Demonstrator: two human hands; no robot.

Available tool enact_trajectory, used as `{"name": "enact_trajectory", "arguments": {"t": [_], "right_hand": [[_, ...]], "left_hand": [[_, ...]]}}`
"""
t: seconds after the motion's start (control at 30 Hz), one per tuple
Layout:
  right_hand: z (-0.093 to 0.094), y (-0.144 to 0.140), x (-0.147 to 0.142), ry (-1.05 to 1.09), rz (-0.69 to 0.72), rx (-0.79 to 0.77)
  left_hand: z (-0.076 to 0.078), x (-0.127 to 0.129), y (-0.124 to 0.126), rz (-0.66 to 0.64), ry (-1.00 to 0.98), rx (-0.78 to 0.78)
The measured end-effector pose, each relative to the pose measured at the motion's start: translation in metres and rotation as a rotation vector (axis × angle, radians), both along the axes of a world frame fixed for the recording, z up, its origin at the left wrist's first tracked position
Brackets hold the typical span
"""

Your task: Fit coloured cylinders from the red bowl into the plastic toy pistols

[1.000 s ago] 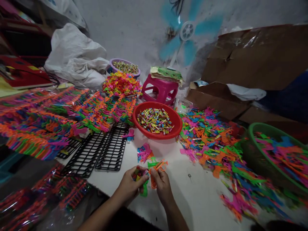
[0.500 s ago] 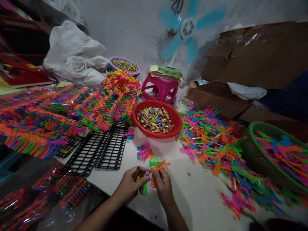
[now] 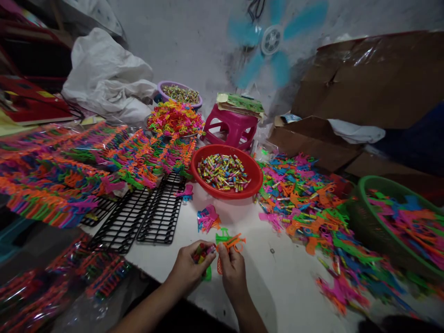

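My left hand (image 3: 187,264) is closed around several small, brightly wrapped tubes (image 3: 200,253), their ends showing between thumb and fingers. Close beside it, my right hand (image 3: 234,274) pinches an orange toy gun (image 3: 234,241), barrel pointing right and textured grip hanging below the thumb. Green plastic (image 3: 222,237) shows behind the orange gun, and another green piece (image 3: 207,274) pokes out under my left fingers; whether they are one toy I cannot tell. Just beyond the hands lies a small stack of pink, blue and orange toy guns (image 3: 208,218) on the white table (image 3: 243,210).
A red basin (image 3: 255,182) of wrapped tubes stands ahead. Loose toy guns (image 3: 305,194) are heaped to the right, by a green basket (image 3: 364,222). Black wire racks (image 3: 159,212) and bundled toys (image 3: 52,185) occupy the left. Behind are a pink stool (image 3: 231,122) and a spinning fan (image 3: 272,40).
The orange toy gun has shifted and tilted slightly in my right hand. My left hand has barely moved and keeps its tubes.
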State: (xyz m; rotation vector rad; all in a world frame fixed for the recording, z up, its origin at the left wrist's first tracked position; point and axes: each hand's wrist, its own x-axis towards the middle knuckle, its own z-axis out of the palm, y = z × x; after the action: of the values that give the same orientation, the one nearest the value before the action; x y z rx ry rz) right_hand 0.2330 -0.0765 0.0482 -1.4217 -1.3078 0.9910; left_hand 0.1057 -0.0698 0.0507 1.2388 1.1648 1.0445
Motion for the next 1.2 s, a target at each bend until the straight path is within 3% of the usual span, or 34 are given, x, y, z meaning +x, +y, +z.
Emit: {"name": "enact_trajectory", "arguments": {"t": [0.23,0.33,0.47,0.53,0.57,0.7,0.8,0.93,1.03,1.1,1.2], "right_hand": [[-0.009,-0.001,-0.006,0.034,-0.025,-0.027],[-0.004,0.022,0.04,-0.063,-0.1,-0.107],[-0.001,0.051,0.125,-0.38,-0.589,-0.329],[-0.008,0.052,0.133,-0.521,-0.649,-0.34],[-0.014,0.048,0.124,-0.531,-0.588,-0.304],[-0.039,0.022,0.034,-0.434,-0.019,-0.031],[-0.046,0.014,-0.011,-0.486,0.118,0.063],[-0.04,0.027,-0.002,-0.206,-0.042,-0.105],[-0.027,0.028,0.007,0.017,-0.089,-0.128],[-0.014,0.019,0.006,0.087,0.008,-0.108],[0.003,0.004,0.002,0.199,0.332,-0.098]], "left_hand": [[0.008,0.006,-0.008,-0.059,0.074,0.102],[0.001,0.0,-0.001,0.047,-0.004,-0.032],[-0.014,-0.029,0.019,0.328,-0.279,-0.39],[-0.019,-0.041,0.025,0.387,-0.458,-0.517],[-0.02,-0.044,0.026,0.387,-0.539,-0.562],[-0.015,-0.039,0.023,0.239,-0.685,-0.632],[-0.013,-0.034,0.018,0.189,-0.599,-0.571],[-0.015,-0.03,0.011,0.148,-0.387,-0.427],[-0.018,-0.017,0.005,0.082,-0.324,-0.367],[-0.017,-0.006,0.003,0.082,-0.364,-0.339],[-0.011,0.005,0.004,0.137,-0.432,-0.316]]}}
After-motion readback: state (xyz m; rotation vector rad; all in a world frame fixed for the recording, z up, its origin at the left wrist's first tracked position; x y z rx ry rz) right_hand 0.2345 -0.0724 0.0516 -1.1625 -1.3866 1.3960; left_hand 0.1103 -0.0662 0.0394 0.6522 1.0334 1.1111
